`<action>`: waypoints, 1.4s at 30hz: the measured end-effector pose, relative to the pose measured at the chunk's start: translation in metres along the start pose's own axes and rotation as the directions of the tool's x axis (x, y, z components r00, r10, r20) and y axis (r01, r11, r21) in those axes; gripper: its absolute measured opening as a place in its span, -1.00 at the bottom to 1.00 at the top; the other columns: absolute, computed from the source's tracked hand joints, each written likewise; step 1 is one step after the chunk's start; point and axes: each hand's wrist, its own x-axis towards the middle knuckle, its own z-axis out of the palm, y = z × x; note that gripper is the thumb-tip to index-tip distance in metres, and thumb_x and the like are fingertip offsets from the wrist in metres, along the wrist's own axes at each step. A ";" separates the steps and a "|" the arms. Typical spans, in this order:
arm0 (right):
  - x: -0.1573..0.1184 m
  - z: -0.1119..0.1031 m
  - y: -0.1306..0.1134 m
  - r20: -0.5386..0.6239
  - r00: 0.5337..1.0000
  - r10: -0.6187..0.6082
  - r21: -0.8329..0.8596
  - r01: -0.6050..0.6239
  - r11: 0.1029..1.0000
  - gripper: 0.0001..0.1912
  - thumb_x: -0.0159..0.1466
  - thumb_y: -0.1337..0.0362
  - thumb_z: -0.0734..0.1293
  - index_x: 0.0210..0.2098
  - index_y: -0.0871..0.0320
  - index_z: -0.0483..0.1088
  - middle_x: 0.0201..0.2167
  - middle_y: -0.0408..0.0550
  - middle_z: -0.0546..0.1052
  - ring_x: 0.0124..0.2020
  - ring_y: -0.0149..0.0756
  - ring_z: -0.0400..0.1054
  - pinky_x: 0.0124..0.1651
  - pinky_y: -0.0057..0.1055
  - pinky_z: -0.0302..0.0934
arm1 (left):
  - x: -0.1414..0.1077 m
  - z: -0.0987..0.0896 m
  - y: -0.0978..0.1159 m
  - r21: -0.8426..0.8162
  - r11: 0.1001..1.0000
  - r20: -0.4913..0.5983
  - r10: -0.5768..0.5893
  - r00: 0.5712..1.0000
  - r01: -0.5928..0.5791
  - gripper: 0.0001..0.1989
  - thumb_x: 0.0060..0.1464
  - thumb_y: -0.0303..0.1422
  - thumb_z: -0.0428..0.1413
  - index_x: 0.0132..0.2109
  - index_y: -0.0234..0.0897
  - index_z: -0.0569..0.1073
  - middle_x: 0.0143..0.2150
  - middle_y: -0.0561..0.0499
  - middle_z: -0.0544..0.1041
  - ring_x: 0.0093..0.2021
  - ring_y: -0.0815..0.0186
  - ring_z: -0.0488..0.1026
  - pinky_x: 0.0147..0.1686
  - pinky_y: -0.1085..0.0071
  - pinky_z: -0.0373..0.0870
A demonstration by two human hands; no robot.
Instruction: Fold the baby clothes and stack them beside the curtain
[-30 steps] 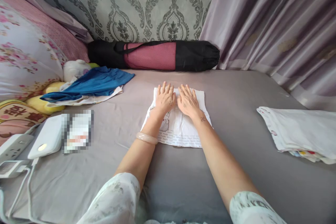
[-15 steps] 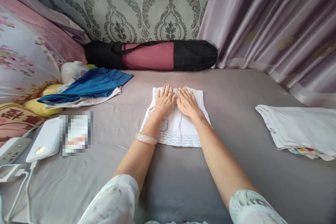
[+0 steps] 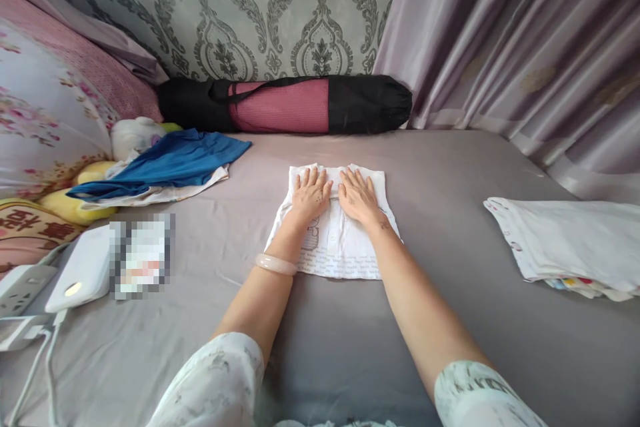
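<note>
While one grey-sheeted bed (image 3: 450, 177) fills most of the view, one long cylindrical bag (image 3: 370, 103), black fabric with a pink mesh middle, lies along its far edge. Near the far left corner, one rumpled blue garment (image 3: 175, 160) overlaps a paler cloth (image 3: 213, 180); toward the right edge lies one stack of folded white cloth (image 3: 575, 233). One white garment (image 3: 345, 263), soft and creased, with printed lettering and a front placket, lies flat midway between the left and right edges. The left hand (image 3: 311, 197) and the right hand (image 3: 358, 197), two in all, rest palms down side by side on it, hiding part of its print, fingers straight, slightly spread and released. One white box-shaped device (image 3: 83, 263), smooth with rounded corners, sits near the left edge. One smooth, pale bangle (image 3: 275, 264) rings the left wrist.
</note>
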 end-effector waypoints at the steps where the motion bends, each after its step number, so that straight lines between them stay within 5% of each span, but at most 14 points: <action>1: 0.000 -0.001 0.001 -0.018 1.000 0.020 -0.007 -0.020 1.000 -0.40 0.42 0.20 -0.09 0.39 0.25 -0.01 0.42 -0.06 -0.04 0.43 -0.17 -0.27 0.41 -0.06 -0.42 | 0.000 0.000 -0.001 0.012 1.000 -0.038 -0.018 0.999 0.018 -0.39 0.36 -0.15 -0.38 0.41 -0.35 0.04 0.43 -0.14 0.04 0.43 0.08 -0.09 0.37 0.04 -0.19; 12: 0.002 0.004 0.006 0.039 0.994 0.100 0.001 -0.100 0.995 -0.40 0.42 0.19 -0.10 0.40 0.22 -0.04 0.42 -0.03 -0.02 0.43 -0.17 -0.24 0.40 -0.06 -0.38 | 0.005 0.006 -0.009 0.006 0.996 0.041 -0.093 0.995 0.093 -0.35 0.35 -0.11 -0.39 0.38 -0.43 0.09 0.41 -0.22 0.08 0.42 0.03 -0.05 0.35 0.01 -0.09; 17: 0.003 0.003 0.013 -0.154 0.962 0.225 -0.007 -0.229 0.973 -0.35 0.43 0.09 -0.13 0.40 0.32 -0.07 0.43 0.12 -0.09 0.43 -0.09 -0.30 0.39 0.00 -0.39 | 0.003 0.000 -0.010 0.005 0.985 -0.140 -0.168 0.976 0.170 -0.36 0.34 -0.16 -0.37 0.35 -0.50 0.15 0.41 -0.23 0.08 0.43 0.03 -0.12 0.38 0.00 -0.23; 22: 0.003 0.009 0.023 -0.120 0.915 0.386 -0.017 -0.391 0.920 -0.27 0.41 0.05 -0.10 0.36 0.50 -0.03 0.40 0.27 -0.02 0.41 -0.01 -0.21 0.38 -0.05 -0.29 | 0.002 0.001 -0.016 -0.008 0.970 -0.004 -0.244 0.970 0.244 -0.33 0.33 -0.15 -0.35 0.36 -0.56 0.11 0.42 -0.28 0.04 0.42 0.01 -0.07 0.37 0.04 -0.16; 31: 0.003 0.010 0.022 -0.090 0.913 0.398 -0.004 -0.400 0.917 -0.27 0.41 0.05 -0.10 0.37 0.48 -0.05 0.41 0.24 -0.06 0.42 -0.04 -0.24 0.39 -0.08 -0.31 | 0.003 0.005 -0.018 -0.041 0.967 0.010 -0.251 0.968 0.251 -0.32 0.31 -0.12 -0.38 0.37 -0.52 0.07 0.44 -0.24 -0.01 0.43 0.02 -0.10 0.35 0.00 -0.12; 38: 0.007 -0.012 0.031 0.077 0.908 0.411 0.160 -0.419 0.894 -0.28 0.41 0.03 -0.15 0.39 0.40 -0.07 0.42 0.20 -0.09 0.43 -0.07 -0.27 0.39 -0.06 -0.29 | 0.010 -0.003 -0.033 -0.166 0.952 0.118 -0.240 0.964 0.257 -0.35 0.31 -0.09 -0.39 0.36 -0.37 0.11 0.45 -0.18 -0.05 0.44 0.08 -0.14 0.34 0.00 -0.11; 42: -0.003 -0.021 0.035 -0.006 0.970 0.244 0.092 -0.243 0.966 -0.34 0.42 0.08 -0.12 0.38 0.34 -0.04 0.43 0.18 -0.10 0.43 -0.09 -0.30 0.39 0.00 -0.37 | 0.003 -0.017 -0.035 -0.111 0.979 0.105 -0.158 0.982 0.170 -0.35 0.32 -0.11 -0.33 0.39 -0.42 0.03 0.46 -0.22 -0.09 0.45 0.09 -0.19 0.34 -0.01 -0.15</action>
